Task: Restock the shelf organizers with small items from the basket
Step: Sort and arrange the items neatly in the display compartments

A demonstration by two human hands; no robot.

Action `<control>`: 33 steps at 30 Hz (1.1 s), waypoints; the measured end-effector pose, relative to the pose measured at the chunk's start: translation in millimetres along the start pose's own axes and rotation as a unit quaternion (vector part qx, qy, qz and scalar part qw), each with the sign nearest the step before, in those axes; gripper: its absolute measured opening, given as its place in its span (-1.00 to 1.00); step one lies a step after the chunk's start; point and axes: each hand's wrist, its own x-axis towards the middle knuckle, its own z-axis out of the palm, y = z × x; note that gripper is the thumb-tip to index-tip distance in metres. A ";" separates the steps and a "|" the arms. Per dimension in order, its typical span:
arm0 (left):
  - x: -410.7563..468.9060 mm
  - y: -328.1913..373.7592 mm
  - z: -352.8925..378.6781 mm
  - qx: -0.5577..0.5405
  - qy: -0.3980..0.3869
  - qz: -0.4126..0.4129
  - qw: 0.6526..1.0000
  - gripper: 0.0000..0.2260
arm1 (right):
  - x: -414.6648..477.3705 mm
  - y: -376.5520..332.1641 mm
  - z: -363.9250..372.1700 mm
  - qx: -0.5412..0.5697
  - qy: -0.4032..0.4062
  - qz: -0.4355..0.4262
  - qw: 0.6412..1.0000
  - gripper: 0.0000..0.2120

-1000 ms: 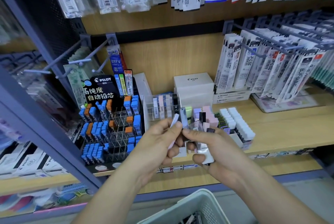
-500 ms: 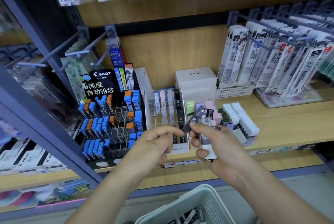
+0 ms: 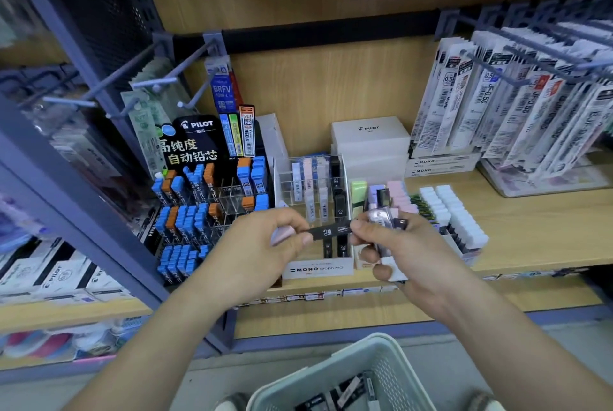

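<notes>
A black lead case (image 3: 330, 231) lies level between my hands, in front of the clear MONO organizer (image 3: 311, 178). My left hand (image 3: 265, 251) pinches its left end and also holds a pale pink case (image 3: 282, 234) in the palm. My right hand (image 3: 408, 254) pinches the black case's right end while gripping a bundle of several small cases (image 3: 384, 218), clear and dark ones. The pale green basket (image 3: 335, 374) sits at the bottom of the view with dark cases inside.
A black Pilot lead display (image 3: 205, 198) with blue and orange cases stands left of the organizer. Pastel erasers (image 3: 398, 193) and white-capped items (image 3: 454, 215) sit to its right. White boxes (image 3: 370, 137) stand behind. Refill packs (image 3: 517, 105) hang on hooks at right.
The black case has swung from upright in my right hand's bundle to level between both hands. My left hand now pinches its end, and both hands sit slightly lower.
</notes>
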 end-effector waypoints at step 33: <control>64.1 -35.1 70.2 0.097 0.053 0.021 0.994 -0.70 | -8.6 2.3 -23.6 0.035 0.050 0.006 0.998 -0.99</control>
